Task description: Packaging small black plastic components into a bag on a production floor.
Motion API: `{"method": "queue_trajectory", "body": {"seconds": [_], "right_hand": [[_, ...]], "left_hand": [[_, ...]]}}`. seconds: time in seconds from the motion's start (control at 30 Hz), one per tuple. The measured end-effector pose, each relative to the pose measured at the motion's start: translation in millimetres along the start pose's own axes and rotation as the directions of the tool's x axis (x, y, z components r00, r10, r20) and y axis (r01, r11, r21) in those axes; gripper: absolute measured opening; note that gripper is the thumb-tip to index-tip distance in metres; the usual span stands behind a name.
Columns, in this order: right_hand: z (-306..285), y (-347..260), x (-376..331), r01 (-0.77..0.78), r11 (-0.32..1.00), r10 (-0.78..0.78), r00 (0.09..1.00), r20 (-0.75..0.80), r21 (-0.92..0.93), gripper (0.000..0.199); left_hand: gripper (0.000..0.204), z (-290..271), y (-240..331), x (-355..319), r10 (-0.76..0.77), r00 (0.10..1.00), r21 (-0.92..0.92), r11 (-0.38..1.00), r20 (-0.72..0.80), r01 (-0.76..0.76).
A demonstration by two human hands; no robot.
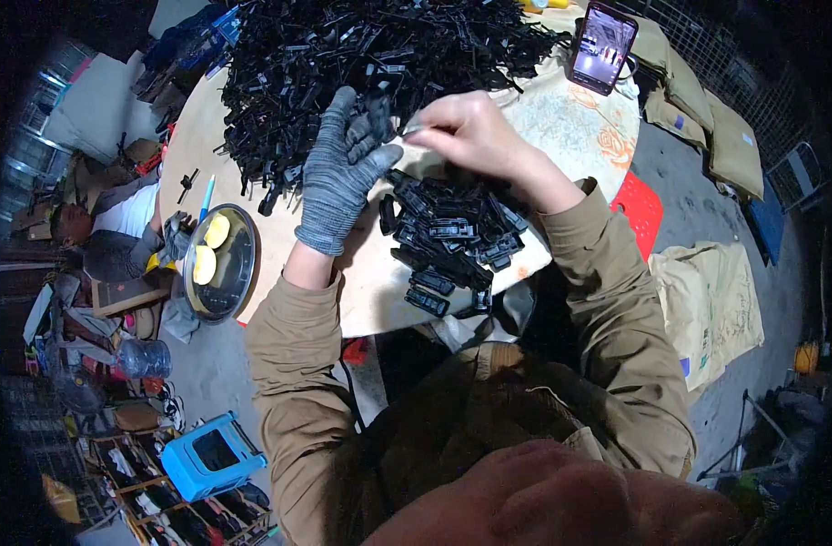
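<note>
My left hand (pixel 336 177), in a grey knit glove, is raised over the table with its fingers curled round a small black plastic part (pixel 378 116), which is blurred. My bare right hand (pixel 470 135) meets it from the right with thumb and forefinger pinched together. Whatever sits in that pinch is too small to make out. Beyond both hands spreads a large heap of black plastic parts (pixel 288 109). Closer to me, below my right hand, lies a smaller pile of black parts (pixel 452 227).
A phone (pixel 603 47) stands upright at the table's (pixel 361 309) far right. On the left edge rests a round dark tray (pixel 238 282) holding yellow pieces, beside a blue pen (pixel 206 196). Another person's gloved hand (pixel 176 238) is near it. A red stool (pixel 639 214) and sacks (pixel 707 309) stand right.
</note>
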State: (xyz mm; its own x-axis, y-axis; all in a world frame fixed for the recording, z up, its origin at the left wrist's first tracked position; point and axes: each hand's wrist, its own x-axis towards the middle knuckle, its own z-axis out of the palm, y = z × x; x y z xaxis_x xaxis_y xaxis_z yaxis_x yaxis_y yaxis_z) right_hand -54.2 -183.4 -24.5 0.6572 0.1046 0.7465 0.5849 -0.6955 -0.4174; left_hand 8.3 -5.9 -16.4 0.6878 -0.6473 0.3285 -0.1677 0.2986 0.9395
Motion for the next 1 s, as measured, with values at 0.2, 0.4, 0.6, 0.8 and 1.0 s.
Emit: {"method": "queue_trajectory", "body": {"seconds": [0.2, 0.4, 0.6, 0.8, 1.0], "right_hand": [[5, -4, -3, -0.037, 0.999, 0.038, 0.986, 0.163, -0.007, 0.019], [6, -11, -2, -0.338, 0.857, 0.234, 0.928, 0.291, 0.388, 0.019], [14, -7, -5, -0.133, 0.951, 0.063, 0.967, 0.248, 0.278, 0.018], [15, -4, -5, -0.185, 0.948, 0.128, 0.966, 0.223, 0.257, 0.020], [1, -12, 3, -0.419, 0.809, 0.394, 0.907, 0.149, 0.412, 0.027]], "left_hand": [[0.077, -2, 8, 1, -0.066, 0.996, 0.162, 0.985, 0.056, 0.056], [0.083, -8, 13, 3, -0.023, 0.969, -0.159, 0.985, 0.246, 0.063], [0.075, -4, 10, 1, 0.003, 0.967, -0.210, 0.976, 0.256, 0.053], [0.062, -10, 5, 2, -0.009, 0.987, -0.170, 0.985, 0.158, 0.036], [0.042, 6, 15, -1, 0.058, 0.996, -0.133, 0.989, -0.064, -0.067]]}}
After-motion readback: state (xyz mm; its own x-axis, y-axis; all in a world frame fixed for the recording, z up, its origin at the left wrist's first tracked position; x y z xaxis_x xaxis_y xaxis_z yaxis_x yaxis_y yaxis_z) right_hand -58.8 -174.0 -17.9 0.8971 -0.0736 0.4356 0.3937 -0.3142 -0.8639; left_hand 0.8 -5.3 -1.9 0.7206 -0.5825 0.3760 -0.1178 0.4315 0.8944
